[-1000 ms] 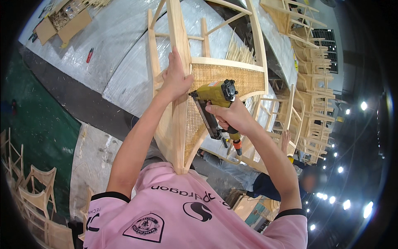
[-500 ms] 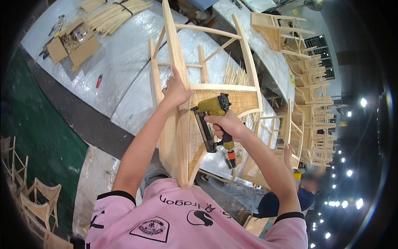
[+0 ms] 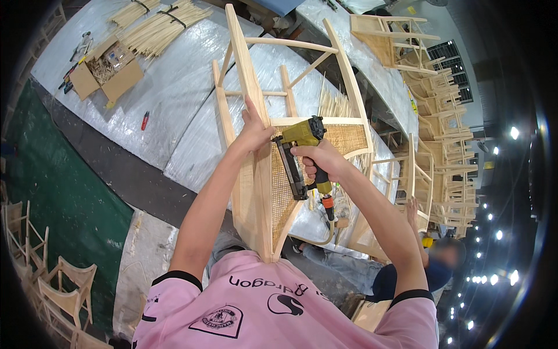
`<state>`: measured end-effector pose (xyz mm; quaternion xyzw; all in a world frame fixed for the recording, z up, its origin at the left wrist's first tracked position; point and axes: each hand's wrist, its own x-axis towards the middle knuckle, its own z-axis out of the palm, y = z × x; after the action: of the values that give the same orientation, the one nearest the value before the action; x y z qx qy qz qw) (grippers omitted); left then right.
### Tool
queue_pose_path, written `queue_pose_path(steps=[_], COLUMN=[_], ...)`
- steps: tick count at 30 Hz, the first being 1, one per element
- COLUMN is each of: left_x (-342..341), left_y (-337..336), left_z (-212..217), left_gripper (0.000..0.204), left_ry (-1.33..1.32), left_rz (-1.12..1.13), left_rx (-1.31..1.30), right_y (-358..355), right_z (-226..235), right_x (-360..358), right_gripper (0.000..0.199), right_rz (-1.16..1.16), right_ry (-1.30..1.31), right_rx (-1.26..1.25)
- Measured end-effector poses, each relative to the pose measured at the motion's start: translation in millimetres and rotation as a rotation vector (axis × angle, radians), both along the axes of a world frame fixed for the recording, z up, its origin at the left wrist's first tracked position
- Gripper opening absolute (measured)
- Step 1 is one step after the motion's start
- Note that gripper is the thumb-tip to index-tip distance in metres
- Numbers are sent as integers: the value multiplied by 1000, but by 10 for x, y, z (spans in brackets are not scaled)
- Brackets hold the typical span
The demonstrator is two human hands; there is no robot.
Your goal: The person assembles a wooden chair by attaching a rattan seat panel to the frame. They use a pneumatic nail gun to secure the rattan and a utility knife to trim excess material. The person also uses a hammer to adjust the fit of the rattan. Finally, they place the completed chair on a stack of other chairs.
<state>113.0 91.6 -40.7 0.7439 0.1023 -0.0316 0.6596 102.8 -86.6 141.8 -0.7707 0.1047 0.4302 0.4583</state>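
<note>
A pale wooden chair (image 3: 263,192) lies tipped over in front of me, its legs pointing away. Its seat is a woven cane panel (image 3: 344,138) set inside the wooden frame. My left hand (image 3: 254,132) is closed on the chair's long side rail, index finger stretched along the wood. In my right hand (image 3: 325,160) is a yellow-green and black air nail gun (image 3: 300,134), gripped by its handle above the cane. The gun's nose is close to the side rail, near my left hand; whether it touches is unclear. An orange-collared hose coupling (image 3: 328,202) hangs from the handle.
An open cardboard box (image 3: 107,71), bundles of cane strips (image 3: 160,28) and a red tool (image 3: 145,120) lie on the plastic-covered table (image 3: 131,96). Stacked chairs (image 3: 444,145) line the right. Another person (image 3: 414,279) is at lower right, a hand on another chair.
The nail gun has moved a little farther from me along the rail, toward my left hand. My left hand keeps its hold on the chair. The whole view has shifted slightly.
</note>
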Motion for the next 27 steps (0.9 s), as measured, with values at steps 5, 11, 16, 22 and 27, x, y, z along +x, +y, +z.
queue_pose_path(steps=[5,11,16,22,27], left_x=[-74,-50,-225,-719,-1007], left_y=[-10,137,183,118,-292], left_z=[29,169,373,94,-198], left_gripper=[129,111,89,90,91], left_ry=[-20,54,-39,-87,-83], left_rz=[-16,-31,-67,-155,-35], left_rx=[-73,-250,-317,-304,-279], right_y=[23,16,-91,-1197,-1763], right_z=[30,8,66,-86,-547], right_x=[-35,39,-172,-1474,-2384], right_gripper=[22,24,23,20,16], right_rz=[-31,28,25,-29,-492], right_ry=[11,13,-245,-540,-364], right_rx=[-27,-18,21,0,2])
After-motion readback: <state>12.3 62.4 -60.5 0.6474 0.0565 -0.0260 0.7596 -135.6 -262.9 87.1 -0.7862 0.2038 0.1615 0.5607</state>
